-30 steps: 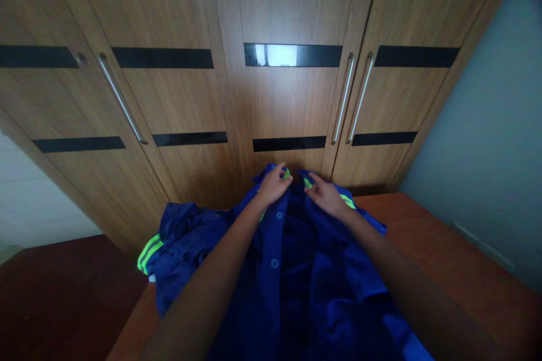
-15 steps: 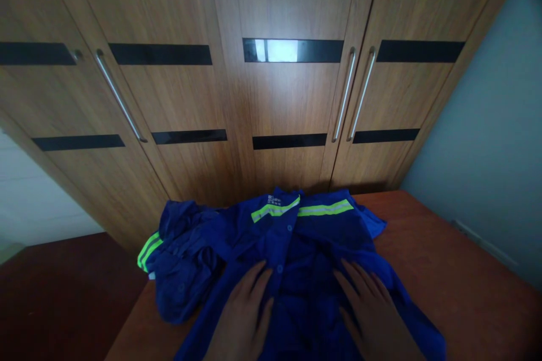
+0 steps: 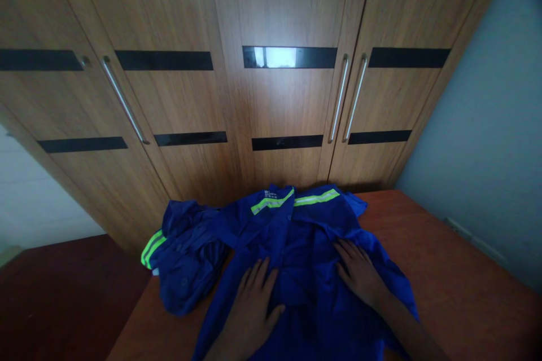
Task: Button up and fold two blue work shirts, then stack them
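Note:
A blue work jacket [image 3: 302, 262] with yellow-green and silver reflective stripes across the chest lies spread out, its collar toward the wardrobe. My left hand [image 3: 254, 304] rests on the jacket's left front, fingers stretched and thumb apart. On the right front, farther up, my right hand [image 3: 359, 271] lies with its fingers spread over the cloth. Neither hand grasps anything. Left of the jacket sits a crumpled heap of darker blue clothing [image 3: 186, 259], with a similar reflective band at its left edge.
Both garments lie on a reddish-brown wooden table [image 3: 449, 282]. Behind it stands a wooden wardrobe [image 3: 288, 101] with metal handles and black strips. A pale wall [image 3: 478, 141] borders the right side, and a dark red floor [image 3: 63, 293] shows at lower left.
My right hand has moved up the jacket, showing more forearm. The jacket's right shoulder and sleeve have shifted left and inward. My left hand stays on the cloth, its thumb spread wider.

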The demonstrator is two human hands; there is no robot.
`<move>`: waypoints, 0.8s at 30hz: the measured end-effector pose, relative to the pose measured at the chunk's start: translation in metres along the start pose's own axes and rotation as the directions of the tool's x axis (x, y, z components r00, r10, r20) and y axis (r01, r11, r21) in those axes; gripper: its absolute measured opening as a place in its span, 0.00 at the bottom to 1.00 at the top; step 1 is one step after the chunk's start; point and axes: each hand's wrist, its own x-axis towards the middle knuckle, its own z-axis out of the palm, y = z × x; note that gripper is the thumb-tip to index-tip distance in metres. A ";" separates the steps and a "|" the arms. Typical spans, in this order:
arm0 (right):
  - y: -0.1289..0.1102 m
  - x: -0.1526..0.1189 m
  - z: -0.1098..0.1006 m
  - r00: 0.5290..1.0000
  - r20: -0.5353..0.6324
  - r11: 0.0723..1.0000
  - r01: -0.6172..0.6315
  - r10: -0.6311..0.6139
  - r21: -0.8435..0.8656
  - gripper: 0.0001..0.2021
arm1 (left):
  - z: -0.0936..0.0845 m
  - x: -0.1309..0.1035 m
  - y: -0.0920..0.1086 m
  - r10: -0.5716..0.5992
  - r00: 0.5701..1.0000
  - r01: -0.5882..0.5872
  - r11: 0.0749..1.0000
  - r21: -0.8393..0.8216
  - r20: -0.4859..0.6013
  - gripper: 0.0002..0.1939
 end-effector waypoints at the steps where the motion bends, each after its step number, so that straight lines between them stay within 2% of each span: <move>1: -0.002 -0.002 0.000 1.000 -0.006 1.000 -0.009 0.009 -0.008 0.24 | -0.004 0.001 -0.002 -0.013 0.999 0.012 1.000 -0.015 -0.034 0.26; 3: -0.010 -0.009 -0.002 0.999 -0.028 0.999 -0.039 0.038 -0.024 0.23 | -0.013 0.001 -0.011 -0.072 0.988 0.068 0.997 -0.037 -0.137 0.21; 6: -0.031 -0.025 -0.007 0.996 -0.060 0.998 -0.058 0.058 0.002 0.23 | -0.029 -0.002 -0.034 -0.222 0.935 0.217 0.975 -0.051 -0.276 0.19; 9: -0.056 -0.037 -0.012 0.998 -0.062 0.996 -0.017 0.022 0.088 0.23 | -0.042 -0.005 -0.059 -0.383 0.878 0.375 0.923 -0.085 -0.287 0.21; 12: -0.074 -0.044 -0.011 0.998 -0.060 0.988 0.009 0.000 0.156 0.23 | -0.050 -0.007 -0.071 -0.502 0.851 0.458 0.853 -0.251 -0.152 0.23; 14: -0.080 -0.048 -0.007 0.998 -0.060 0.984 0.004 0.006 0.179 0.22 | -0.052 -0.010 -0.071 -0.520 0.854 0.454 0.774 -0.442 -0.034 0.23; 15: -0.082 -0.049 -0.004 0.998 -0.058 0.983 -0.002 0.013 0.185 0.22 | -0.052 -0.013 -0.069 -0.514 0.857 0.445 0.706 -0.551 0.033 0.23; 17: -0.083 -0.053 0.000 0.998 -0.053 0.981 -0.010 0.020 0.191 0.21 | -0.050 -0.019 -0.067 -0.465 0.865 0.432 0.502 -0.749 0.188 0.24; 19: -0.082 -0.057 0.003 0.999 -0.049 0.980 -0.009 0.019 0.197 0.22 | -0.045 -0.026 -0.067 -0.418 0.858 0.440 0.300 -0.846 0.297 0.26; 20: -0.081 -0.059 0.003 0.999 -0.048 0.980 -0.008 0.018 0.201 0.22 | -0.042 -0.029 -0.068 -0.419 0.850 0.448 0.254 -0.857 0.320 0.26; 21: -0.080 -0.061 0.003 0.999 -0.048 0.979 -0.007 0.017 0.204 0.22 | -0.037 -0.031 -0.070 -0.437 0.843 0.453 0.265 -0.851 0.313 0.27; 22: -0.079 -0.062 0.003 0.999 -0.047 0.979 -0.006 0.016 0.205 0.22 | -0.033 -0.033 -0.072 -0.465 0.840 0.456 0.325 -0.829 0.280 0.26; 24: -0.078 -0.064 0.003 0.999 -0.043 0.978 -0.010 0.019 0.206 0.21 | -0.023 -0.036 -0.075 -0.505 0.850 0.438 0.515 -0.737 0.151 0.27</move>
